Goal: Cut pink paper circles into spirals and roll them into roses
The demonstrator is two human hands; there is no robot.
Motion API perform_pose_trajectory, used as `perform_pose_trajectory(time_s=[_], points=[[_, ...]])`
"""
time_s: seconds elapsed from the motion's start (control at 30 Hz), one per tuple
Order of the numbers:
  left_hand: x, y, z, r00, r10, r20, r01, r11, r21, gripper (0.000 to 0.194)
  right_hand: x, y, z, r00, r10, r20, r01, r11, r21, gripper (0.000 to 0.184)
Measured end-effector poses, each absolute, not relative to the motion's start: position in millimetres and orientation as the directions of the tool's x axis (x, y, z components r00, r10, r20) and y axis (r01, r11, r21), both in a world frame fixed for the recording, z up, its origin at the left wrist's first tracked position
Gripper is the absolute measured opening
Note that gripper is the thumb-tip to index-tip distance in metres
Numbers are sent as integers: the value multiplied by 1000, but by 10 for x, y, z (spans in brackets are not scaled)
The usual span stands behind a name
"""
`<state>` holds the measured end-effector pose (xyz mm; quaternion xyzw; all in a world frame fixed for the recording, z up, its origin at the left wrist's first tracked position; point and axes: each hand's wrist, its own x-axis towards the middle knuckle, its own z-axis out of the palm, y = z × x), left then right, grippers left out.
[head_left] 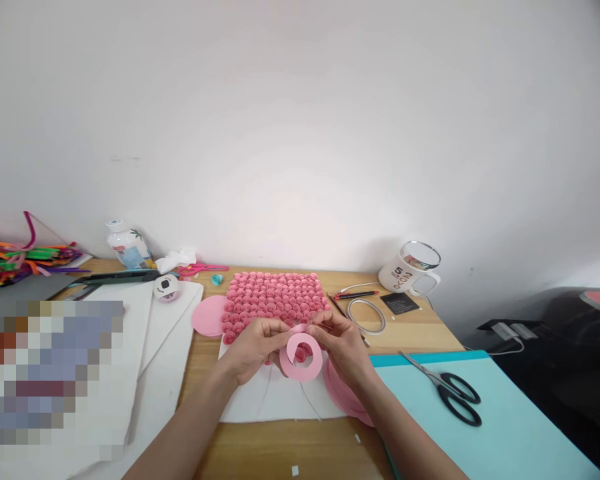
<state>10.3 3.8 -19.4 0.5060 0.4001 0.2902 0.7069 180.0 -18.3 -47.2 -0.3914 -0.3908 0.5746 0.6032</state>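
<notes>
Both my hands meet over the middle of the wooden table (290, 447). My left hand (253, 347) and my right hand (341, 343) pinch the top end of a pink paper spiral (303, 357), whose coil hangs down between them. Just behind the hands lies a white sheet (275, 400) covered at its far part with several rolled pink paper roses (275, 297). A pink paper disc (207, 315) lies left of the roses. More pink discs (343, 393) lie under my right wrist.
Black-handled scissors (453, 390) rest on a light blue mat (495, 427) at the right. A white mug (410, 270), tape ring (367, 315), pens and black card stand behind. Left: white sheets (165, 347), coloured strips (20, 260), bottle (127, 245), pink scissors.
</notes>
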Motion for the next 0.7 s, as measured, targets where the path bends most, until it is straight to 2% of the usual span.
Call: perform_pose_trajectory(time_s=[0.37, 0.7], points=[[104, 35, -125, 504, 815, -288, -61, 366, 929, 35, 1804, -172, -481, 40, 999, -38, -372, -20, -928, 25], [86, 46, -217, 562, 772, -296, -11, 365, 931, 35, 1805, -189, -440, 19, 998, 52, -356, 56, -933, 17]])
